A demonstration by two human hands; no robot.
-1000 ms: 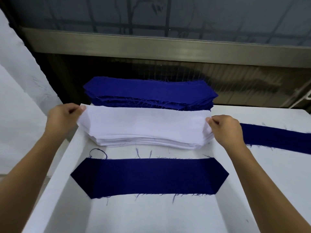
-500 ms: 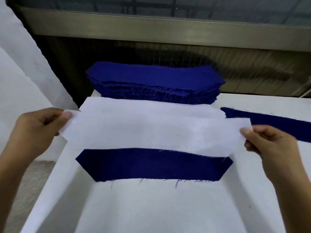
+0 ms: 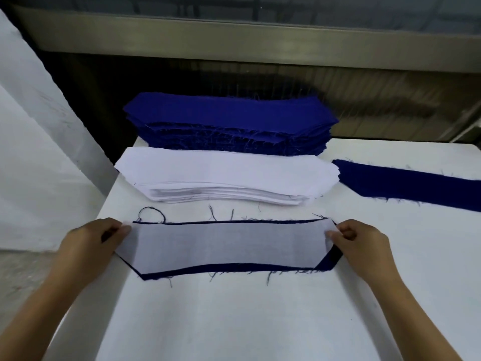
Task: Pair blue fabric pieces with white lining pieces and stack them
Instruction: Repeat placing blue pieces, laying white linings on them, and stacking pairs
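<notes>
White tabletop [image 3: 234, 321] fills the lower view, with a dull metal ledge [image 3: 234, 40] crossing the dark background beyond it. Between the two hands lies a sheer white lining piece [image 3: 229, 246], long with slanted ends. It is spread flat over a dark blue fabric piece [image 3: 331, 259] of the same shape. The blue shows as a thin border along the far and near edges and as a wider corner just beside the right hand [image 3: 361, 246].

The left hand [image 3: 91, 243] pinches the lining's left end between thumb and curled fingers. The right hand pinches the right end the same way.

Just beyond the hands sits a thick stack of white lining pieces [image 3: 221, 173]. Directly behind it is a taller stack of blue fabric pieces [image 3: 229, 115]. Farther out from the right hand, a separate long blue strip [image 3: 416, 186] lies flat on the table. A loose dark thread [image 3: 152, 213] loops just beyond the left hand.
</notes>
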